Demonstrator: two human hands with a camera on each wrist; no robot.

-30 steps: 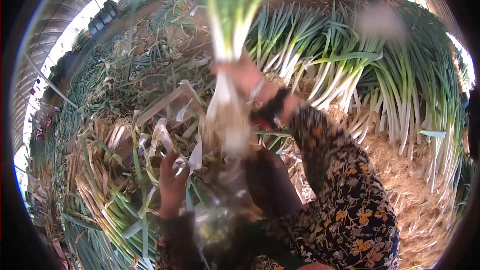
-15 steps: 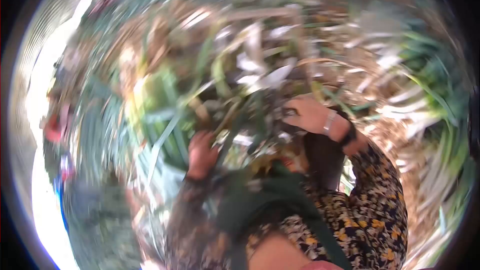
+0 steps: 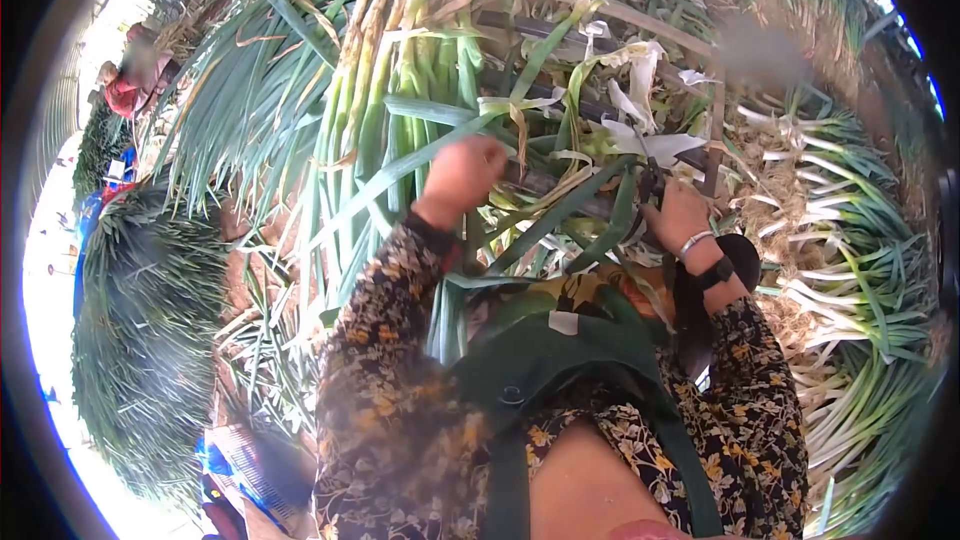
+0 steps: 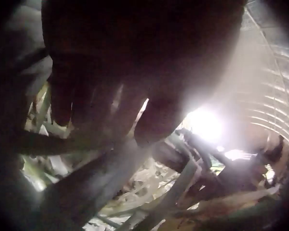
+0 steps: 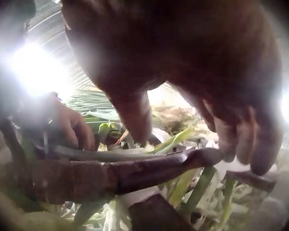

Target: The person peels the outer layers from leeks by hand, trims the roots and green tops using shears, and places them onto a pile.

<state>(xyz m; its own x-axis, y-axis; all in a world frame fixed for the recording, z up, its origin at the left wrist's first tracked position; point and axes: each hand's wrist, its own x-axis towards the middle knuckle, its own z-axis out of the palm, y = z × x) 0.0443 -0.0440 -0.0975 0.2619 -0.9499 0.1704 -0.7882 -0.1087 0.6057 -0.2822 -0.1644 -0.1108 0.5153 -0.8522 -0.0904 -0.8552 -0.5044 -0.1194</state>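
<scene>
My left hand (image 3: 460, 180) hovers beside a bundle of long green onions (image 3: 385, 130) with yellowed, dry lower stems. In the left wrist view its fingers point down, and the thumb tip overlaps a broad leaf strip (image 4: 101, 180). My right hand (image 3: 682, 220) is over the litter of trimmings near my lap, a bracelet and dark band on its wrist. Thumb and fingers stand apart in the right wrist view, above a dark bar with a knobbed end (image 5: 149, 175). Loose green leaves (image 3: 565, 220) lie between the two hands.
Peeled pale skins (image 3: 650, 130) are heaped ahead. White-stemmed onions (image 3: 840, 230) lie in a long row at right, roots inward. A big pile of green leaves (image 3: 150, 330) is at left, with a person in red (image 3: 125, 95) beyond it.
A second ago my right hand held up a white-stemmed bunch of onions; half a second ago it no longer held it. The view has swung left, and my left hand has risen beside the yellowed bundle.
</scene>
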